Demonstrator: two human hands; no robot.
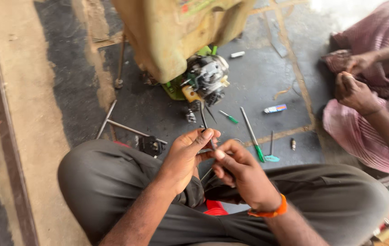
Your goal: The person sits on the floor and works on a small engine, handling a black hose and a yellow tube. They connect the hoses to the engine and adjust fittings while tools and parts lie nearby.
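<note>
Biggest thing: the dirty yellow plastic tank (171, 32) of a small machine, standing on the dark concrete floor (267, 77); take it as the landmark. It is closed as seen, so I cannot tell what is inside. No other container in view.

Just below the tank hangs the grey metal engine block (208, 75) with a green housing edge beside it. Nearer the camera than the tank, the person sits cross-legged in dark grey trousers (108, 182).

Left hand (186, 157) and right hand (242, 175) meet below the engine, both closed in a pinch on a slim pair of metal needle-nose pliers with reddish grips (208, 132), tips pointing up toward the engine. Whether the tips hold anything is too blurred to tell.

Right of the tank, on the floor: a long green-handled screwdriver (252, 135), a short green-handled screwdriver (228, 117), a teal-handled small tool (271, 150), a small white-and-blue tube (275, 109). Left of the tank: thin bare metal rods (112, 123). Far right, another person's hands (354, 77) over pink striped cloth.

Risks, as judgement: pliers could slip and jab the left thumb because the grip is tight and fingers sit close to the pivot. Anything small let go would roll off among the loose tools or into the lap. The tank looks propped and could tip toward the knees.
</note>
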